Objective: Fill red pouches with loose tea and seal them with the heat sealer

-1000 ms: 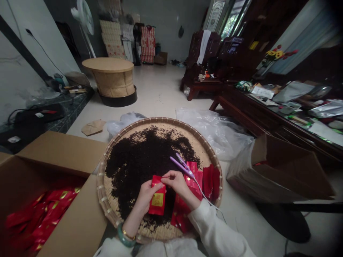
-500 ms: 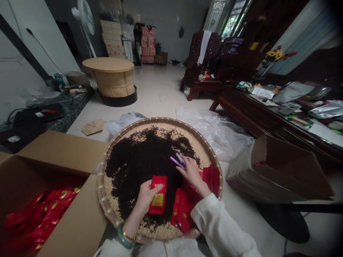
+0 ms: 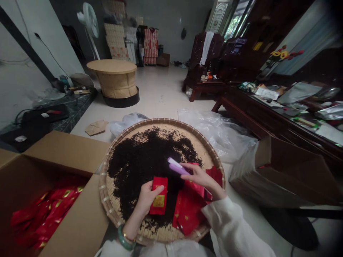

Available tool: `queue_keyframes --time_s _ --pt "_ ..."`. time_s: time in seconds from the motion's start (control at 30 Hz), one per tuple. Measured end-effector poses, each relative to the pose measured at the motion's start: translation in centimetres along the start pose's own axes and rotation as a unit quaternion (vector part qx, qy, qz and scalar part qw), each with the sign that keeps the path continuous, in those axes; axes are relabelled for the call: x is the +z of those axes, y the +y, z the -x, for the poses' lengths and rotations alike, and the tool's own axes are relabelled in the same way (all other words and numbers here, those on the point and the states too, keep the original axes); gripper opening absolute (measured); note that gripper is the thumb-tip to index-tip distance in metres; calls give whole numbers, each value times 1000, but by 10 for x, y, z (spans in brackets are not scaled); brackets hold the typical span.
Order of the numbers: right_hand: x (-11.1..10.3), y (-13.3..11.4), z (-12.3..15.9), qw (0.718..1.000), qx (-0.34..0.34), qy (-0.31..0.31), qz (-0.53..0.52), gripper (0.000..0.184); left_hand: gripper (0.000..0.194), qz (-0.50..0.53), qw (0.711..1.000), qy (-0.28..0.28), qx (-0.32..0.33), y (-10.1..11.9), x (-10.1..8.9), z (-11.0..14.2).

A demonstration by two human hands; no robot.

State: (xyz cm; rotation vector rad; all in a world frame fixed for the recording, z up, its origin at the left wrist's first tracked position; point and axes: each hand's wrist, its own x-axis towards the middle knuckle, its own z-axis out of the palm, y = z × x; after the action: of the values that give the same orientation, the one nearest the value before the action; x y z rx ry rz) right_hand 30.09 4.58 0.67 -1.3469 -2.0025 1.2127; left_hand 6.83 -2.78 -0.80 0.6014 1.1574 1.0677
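Note:
A red packet (image 3: 159, 200) with a gold label stands upright in my left hand (image 3: 148, 196), the thumb pressed across its front. My right hand (image 3: 199, 176) grips a purple-and-white bag clip (image 3: 178, 167), a long tool with two narrow arms, above the dark loose tea leaves (image 3: 142, 153). The leaves are spread over a round woven bamboo tray (image 3: 105, 200). Several flat red packets (image 3: 189, 207) lie on the tray's right side, below my right hand and partly covered by it. The top edge of the held packet faces away from me.
On the left, an open cardboard box (image 3: 77, 214) holds many red packets (image 3: 50, 210). Another open carton (image 3: 249, 178) stands at the right. Clear plastic sheeting (image 3: 214, 132) lies behind the tray, and a cluttered dark wooden table (image 3: 281, 117) runs along the right.
My right hand has drawn back to the right with the bag clip, which has turned and now shows its length. The left hand still holds the packet in nearly the same place.

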Motion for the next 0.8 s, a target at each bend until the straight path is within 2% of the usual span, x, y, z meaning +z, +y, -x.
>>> queue_keyframes --time_s 0.1,0.23,0.47,0.6,0.8 --pt "1 -33 13 996 -34 -76 15 56 35 -8 1000 -18 9 0 4 -1" --pt "14 -54 11 995 -24 -74 68 48 32 -43 998 -23 35 0 5 0" --pt "18 -59 6 991 -13 -94 95 48 28 -56 997 -19 42 2 2 3" --pt "22 -62 8 993 -35 -79 85 37 27 -62 997 -6 51 2 5 3" --pt "25 -63 7 994 -36 -57 83 29 32 -40 999 -4 20 -4 3 1"
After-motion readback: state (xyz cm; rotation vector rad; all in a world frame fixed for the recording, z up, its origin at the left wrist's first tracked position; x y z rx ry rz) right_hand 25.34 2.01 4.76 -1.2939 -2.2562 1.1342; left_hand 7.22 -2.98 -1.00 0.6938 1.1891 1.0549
